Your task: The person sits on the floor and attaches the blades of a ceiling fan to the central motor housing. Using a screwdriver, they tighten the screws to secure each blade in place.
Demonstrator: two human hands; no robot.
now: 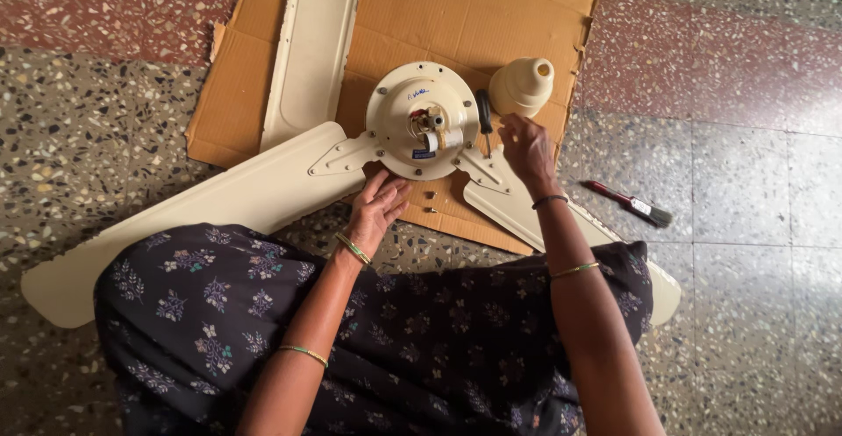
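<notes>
A cream ceiling fan motor (422,120) lies face up on a flattened sheet of brown cardboard (491,15) spread over the speckled terrazzo floor (745,182), its wiring and hub exposed at the centre. My left hand (375,210) rests against the motor's near rim, fingers loosely together and flat, gripping nothing. My right hand (527,148) hovers just beside the motor's right edge, fingers curled inward; I cannot tell whether they pinch anything. A black-handled screwdriver (483,114) lies between that hand and the motor. Two small screws (431,203) sit on the cardboard near its front edge, just beside my left hand. One long fan blade (202,212) runs from the motor out past the cardboard's left front corner onto the floor; another blade (517,208) angles off to the right under my forearm. A loose third blade (314,50) lies along the cardboard's left side. A cream cone-shaped canopy cover (522,86) stands towards the cardboard's right edge. A paintbrush (633,205) lies on the floor well to the right.
</notes>
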